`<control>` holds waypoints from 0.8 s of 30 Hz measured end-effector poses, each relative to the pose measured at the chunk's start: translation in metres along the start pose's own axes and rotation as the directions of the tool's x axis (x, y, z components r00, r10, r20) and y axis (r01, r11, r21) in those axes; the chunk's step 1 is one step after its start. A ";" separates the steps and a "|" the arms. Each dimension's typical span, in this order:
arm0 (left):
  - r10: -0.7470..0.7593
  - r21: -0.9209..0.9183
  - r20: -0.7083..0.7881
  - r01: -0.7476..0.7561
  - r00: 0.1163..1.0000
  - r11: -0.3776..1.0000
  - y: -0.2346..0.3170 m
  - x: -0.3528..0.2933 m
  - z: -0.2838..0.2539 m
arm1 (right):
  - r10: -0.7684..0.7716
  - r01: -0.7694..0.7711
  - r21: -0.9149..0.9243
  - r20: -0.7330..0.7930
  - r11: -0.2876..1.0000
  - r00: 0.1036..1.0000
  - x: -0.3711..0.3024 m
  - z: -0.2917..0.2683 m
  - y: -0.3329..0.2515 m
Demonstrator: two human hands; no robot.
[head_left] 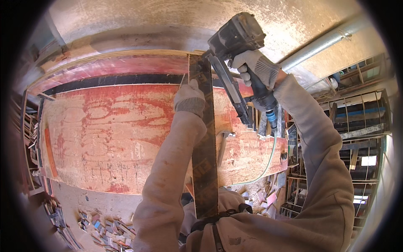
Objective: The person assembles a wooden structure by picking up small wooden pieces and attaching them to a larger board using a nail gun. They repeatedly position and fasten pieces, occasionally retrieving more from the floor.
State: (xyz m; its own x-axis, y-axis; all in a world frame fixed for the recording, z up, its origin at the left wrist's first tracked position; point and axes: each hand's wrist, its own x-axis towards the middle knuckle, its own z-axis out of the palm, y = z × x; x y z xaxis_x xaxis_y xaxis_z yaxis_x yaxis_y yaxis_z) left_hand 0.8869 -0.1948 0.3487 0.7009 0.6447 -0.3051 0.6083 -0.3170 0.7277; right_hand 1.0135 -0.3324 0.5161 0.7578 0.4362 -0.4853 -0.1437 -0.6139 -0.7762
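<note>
The left hand (189, 98), gloved, presses a dark narrow board (205, 138) flat against the worn red plywood panel (109, 134), its grip closed around the board's edge to keep it upright and steady. The right hand (256, 67) is clamped on the handle of a nail gun (235, 40), whose nose sits at the board's top end. The nose tip is hidden behind the board, and the green hose (268, 161) runs out of sight below.

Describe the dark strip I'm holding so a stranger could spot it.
Find the big worn red plywood panel. Across its right part runs a long dark narrow wooden strip, pinned near the top by the gloved left hand. It alone is nearly black, crossing the red.
</note>
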 end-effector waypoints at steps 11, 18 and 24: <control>0.035 0.062 0.041 -0.037 0.999 0.997 0.005 -0.007 -0.011 | 0.011 -0.012 0.008 0.081 1.000 0.997 -0.039 -0.005 0.010; 0.055 -0.001 -0.033 -0.055 0.998 0.999 -0.002 -0.006 -0.004 | 0.022 -0.027 0.023 0.172 0.999 0.985 -0.046 0.006 0.024; 0.015 0.032 0.039 -0.016 0.999 0.999 -0.004 0.003 -0.002 | 0.076 -0.066 -0.083 0.130 0.994 0.989 -0.062 0.004 0.004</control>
State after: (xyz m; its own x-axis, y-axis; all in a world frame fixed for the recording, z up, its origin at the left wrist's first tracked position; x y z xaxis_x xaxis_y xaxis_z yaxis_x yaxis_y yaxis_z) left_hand 0.8864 -0.1902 0.3463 0.7241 0.6120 -0.3180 0.6085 -0.3499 0.7123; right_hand 0.9632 -0.3588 0.5418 0.6554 0.4698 -0.5914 -0.1403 -0.6936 -0.7065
